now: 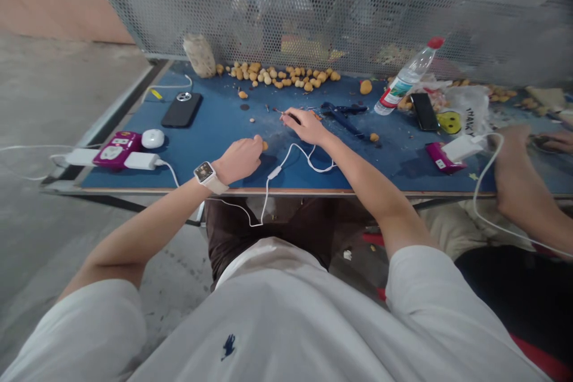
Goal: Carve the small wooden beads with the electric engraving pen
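Observation:
My left hand (242,157), with a watch on its wrist, rests on the blue table (210,131) in a loose fist; a small orange-brown nut (265,145) sits at its fingertips. My right hand (304,124) reaches further forward, fingers pinched on a small dark thing I cannot make out. A white cable (293,158) loops under my right forearm. A row of several yellow-brown nuts (286,76) lies along the back of the table.
Black phone (181,110), magenta device (117,148), white charger (142,160) and white earbud case (153,138) at left. Blue pliers (342,112), water bottle (405,79), a second phone (424,111) at right. Another person's arm (519,179) at right. Metal mesh (313,6) behind.

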The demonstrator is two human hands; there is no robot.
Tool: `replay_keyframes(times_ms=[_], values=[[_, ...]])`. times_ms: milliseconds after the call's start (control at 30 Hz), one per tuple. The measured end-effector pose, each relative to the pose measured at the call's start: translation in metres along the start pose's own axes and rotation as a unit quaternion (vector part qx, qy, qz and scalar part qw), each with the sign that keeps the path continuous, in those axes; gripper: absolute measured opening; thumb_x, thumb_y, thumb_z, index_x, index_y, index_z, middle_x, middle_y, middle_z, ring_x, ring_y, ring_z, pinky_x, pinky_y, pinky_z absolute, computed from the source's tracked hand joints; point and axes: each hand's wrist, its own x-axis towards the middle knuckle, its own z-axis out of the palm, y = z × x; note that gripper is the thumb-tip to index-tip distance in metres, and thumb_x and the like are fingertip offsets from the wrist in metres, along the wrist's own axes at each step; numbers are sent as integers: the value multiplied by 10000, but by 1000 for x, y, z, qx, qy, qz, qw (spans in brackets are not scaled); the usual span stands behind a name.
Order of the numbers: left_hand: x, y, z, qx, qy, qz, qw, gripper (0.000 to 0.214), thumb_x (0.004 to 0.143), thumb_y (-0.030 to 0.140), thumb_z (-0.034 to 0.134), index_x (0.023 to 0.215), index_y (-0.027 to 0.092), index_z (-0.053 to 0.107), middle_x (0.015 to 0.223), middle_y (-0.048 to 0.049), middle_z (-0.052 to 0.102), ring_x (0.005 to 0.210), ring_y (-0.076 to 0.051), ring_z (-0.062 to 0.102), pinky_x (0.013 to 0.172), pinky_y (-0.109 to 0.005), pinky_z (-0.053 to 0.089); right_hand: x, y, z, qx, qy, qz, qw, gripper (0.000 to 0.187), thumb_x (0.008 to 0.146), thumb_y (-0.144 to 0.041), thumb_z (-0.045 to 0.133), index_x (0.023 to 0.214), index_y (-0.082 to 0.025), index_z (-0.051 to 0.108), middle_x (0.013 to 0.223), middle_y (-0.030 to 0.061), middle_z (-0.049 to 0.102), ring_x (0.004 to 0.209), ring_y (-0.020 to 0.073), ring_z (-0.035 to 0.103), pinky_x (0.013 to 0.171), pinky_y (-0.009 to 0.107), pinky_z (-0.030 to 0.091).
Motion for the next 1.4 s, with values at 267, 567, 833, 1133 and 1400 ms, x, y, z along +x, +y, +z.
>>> replay_keyframes(times_ms=[267, 567, 833, 1133, 1400], values=[[0, 12, 4, 52, 14, -6, 999, 388, 1169, 45, 550, 1512, 18, 730, 1294, -323, 906, 1315, -469, 948, 1069, -488, 725, 2, 23, -27, -109, 38, -9, 993, 899, 1200, -1078, 465, 1215, -256, 829, 1228, 178, 887, 1168, 396, 821, 1134, 534, 652], [-15, 17, 14, 2, 79, 47, 996, 380, 1168, -17, 420, 1373, 114, 712, 1395, -255, 780, 1191, -359, 862, 942, -439, 704, 1, 62, -63, -191, 76, 28, 978, 608, 1178, -773, 700, 1352, -215, 869, 1368, 237, 925, 1281, 468, 852, 1208, 633, 667], [-85, 85, 34, -248, 21, 246, 937, 189, 1140, 68, 524, 1198, 240, 574, 1293, -141, 745, 944, -253, 727, 943, -442, 700, 3, 54, -53, -173, 49, 47, 983, 518, 1150, -725, 744, 1323, -254, 873, 1408, 207, 928, 1334, 483, 849, 1242, 658, 660], [-61, 134, 122, -324, -97, 171, 926, 182, 1137, 103, 642, 1212, 267, 619, 1320, -136, 877, 1217, -319, 919, 1471, -605, 645, 2, 55, -54, -160, 47, 46, 985, 543, 1141, -703, 757, 1345, -216, 885, 1412, 225, 929, 1315, 475, 854, 1229, 634, 657], [-129, 90, 157, -362, 140, 41, 921, 247, 1042, 149, 618, 1201, 333, 575, 1164, -84, 836, 1182, -390, 912, 1590, -871, 487, 2, 54, -54, -145, 59, 43, 987, 596, 1146, -800, 704, 1279, -244, 869, 1371, 215, 939, 1315, 487, 858, 1232, 665, 657]])
